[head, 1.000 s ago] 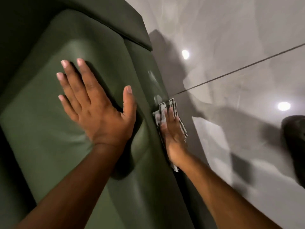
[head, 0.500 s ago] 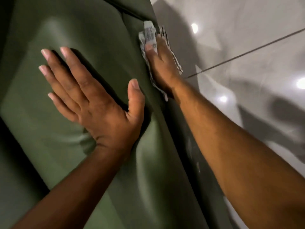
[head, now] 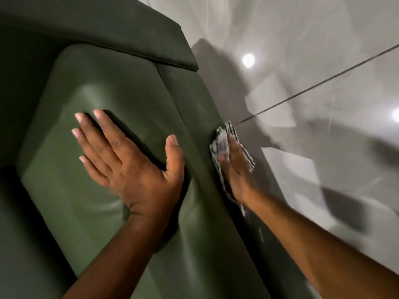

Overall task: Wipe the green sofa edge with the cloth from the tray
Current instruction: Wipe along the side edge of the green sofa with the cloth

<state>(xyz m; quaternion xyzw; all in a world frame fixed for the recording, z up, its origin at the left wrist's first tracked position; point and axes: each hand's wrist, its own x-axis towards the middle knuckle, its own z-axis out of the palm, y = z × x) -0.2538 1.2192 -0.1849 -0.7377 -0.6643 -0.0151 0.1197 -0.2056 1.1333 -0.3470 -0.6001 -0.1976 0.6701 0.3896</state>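
Right hand (head: 236,169) presses the striped cloth (head: 224,141) flat under its fingers against the sofa edge (head: 200,117); left hand (head: 131,162) lies spread wide on the cushion (head: 64,169)

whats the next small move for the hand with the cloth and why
Probably slide the right hand and striped cloth forward along the sofa edge, since green edge beyond it looks unwiped, while the left hand braces the cushion.

Glossy grey tiled floor (head: 323,39), dark grout line (head: 323,82) — round light reflections (head: 248,60); soft shadows
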